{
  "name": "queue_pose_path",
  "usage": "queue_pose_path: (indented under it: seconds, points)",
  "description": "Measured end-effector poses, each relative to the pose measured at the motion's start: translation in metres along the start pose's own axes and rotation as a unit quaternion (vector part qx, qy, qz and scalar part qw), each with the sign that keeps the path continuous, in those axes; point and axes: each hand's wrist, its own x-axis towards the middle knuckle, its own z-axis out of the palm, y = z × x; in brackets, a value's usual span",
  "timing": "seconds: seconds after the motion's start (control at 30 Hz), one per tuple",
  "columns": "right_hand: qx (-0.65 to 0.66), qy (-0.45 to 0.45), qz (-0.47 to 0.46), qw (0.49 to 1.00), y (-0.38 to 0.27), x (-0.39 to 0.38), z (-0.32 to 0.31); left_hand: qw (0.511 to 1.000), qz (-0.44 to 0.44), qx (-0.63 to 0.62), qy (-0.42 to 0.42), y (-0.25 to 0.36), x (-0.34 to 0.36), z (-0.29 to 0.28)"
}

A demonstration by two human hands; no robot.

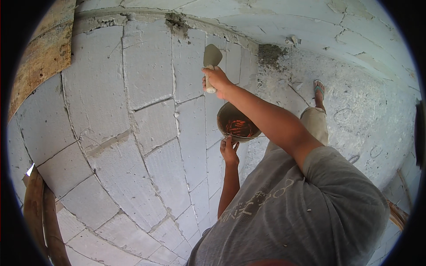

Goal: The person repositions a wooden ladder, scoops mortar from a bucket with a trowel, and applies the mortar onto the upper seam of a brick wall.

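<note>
My right hand (216,80) is closed around the pale handle of a trowel (212,56). Its grey-green blade points up, in front of the light block wall (153,119); whether it touches the wall I cannot tell. Below, my left hand (229,150) grips the near rim of a dark bucket (224,116), fingers curled over the edge beside a thin wire handle. Inside the bucket lie several slim orange-red pieces (239,128), too small to name for certain. My right forearm passes over the bucket's right side and hides part of it.
A rough concrete floor (355,115) spreads to the right, where my sandalled foot (319,91) stands. Dark mortar (271,56) lies in the far corner. A wooden board (44,57) hangs at upper left, and bamboo poles (44,217) stand at lower left.
</note>
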Motion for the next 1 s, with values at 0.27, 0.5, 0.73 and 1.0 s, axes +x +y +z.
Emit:
queue_pose_path:
  seconds: [0.27, 0.5, 0.73, 1.0]
  points:
    - [0.066, 0.029, -0.101, 0.992, -0.035, 0.012, 0.14, 0.99, -0.036, -0.034, 0.129, -0.041, -0.031, -0.098]
    - [0.107, -0.123, -0.105, 0.981, -0.058, -0.001, 0.108, 0.978, -0.087, -0.067, 0.178, -0.068, -0.023, -0.143]
    - [-0.014, -0.042, -0.256, 0.966, -0.041, -0.046, 0.069, 0.978, -0.128, -0.1, 0.131, -0.076, -0.006, -0.153]
    - [-0.18, 0.235, -0.542, 0.786, -0.006, 0.028, 0.06, 0.988, -0.116, -0.063, 0.084, -0.055, -0.015, -0.116]
